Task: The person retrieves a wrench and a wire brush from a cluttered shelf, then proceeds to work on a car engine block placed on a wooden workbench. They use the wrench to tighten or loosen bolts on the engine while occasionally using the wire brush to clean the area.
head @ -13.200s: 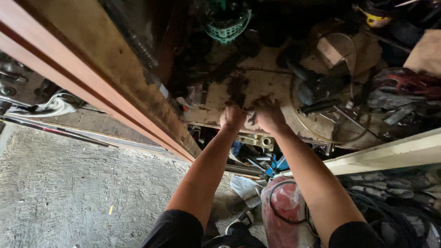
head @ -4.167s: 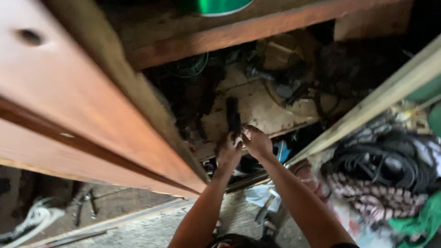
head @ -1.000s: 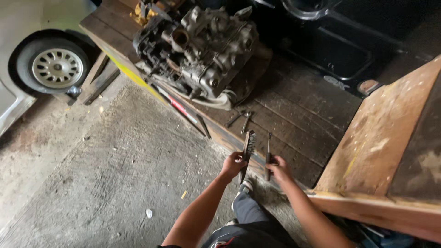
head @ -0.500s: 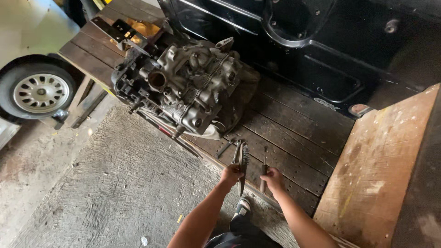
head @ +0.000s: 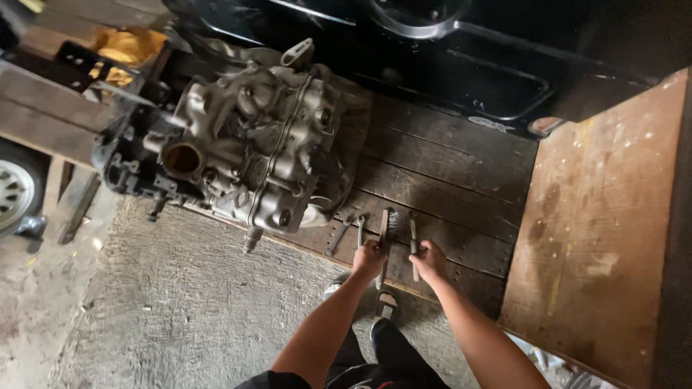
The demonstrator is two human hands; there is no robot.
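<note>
Rubber and a pale alloy rim mark the car wheel (head: pixel 13 196) at the far left edge, standing on the rough concrete floor (head: pixel 166 310). Next comes the grimy grey engine block (head: pixel 245 155), resting at the near edge of a low platform of dark wooden planks (head: pixel 447 194). Just right of the engine's lower corner lie two wrenches (head: pixel 339 236) (small, side by side, flat on the planks). The left hand (head: pixel 369 259) is curled around the handle of a wire brush (head: pixel 389 232), whose bristled head points away from the person and sits on the wood. Close beside it, the right hand (head: pixel 429 261) is closed in a pinch on the near end of a slim grey metal tool (head: pixel 414 241), which lies lengthwise on the planks, parallel to the brush. Farther right stands a worn, paint-flecked wooden board (head: pixel 598 216), tilted across the frame's edge.
</note>
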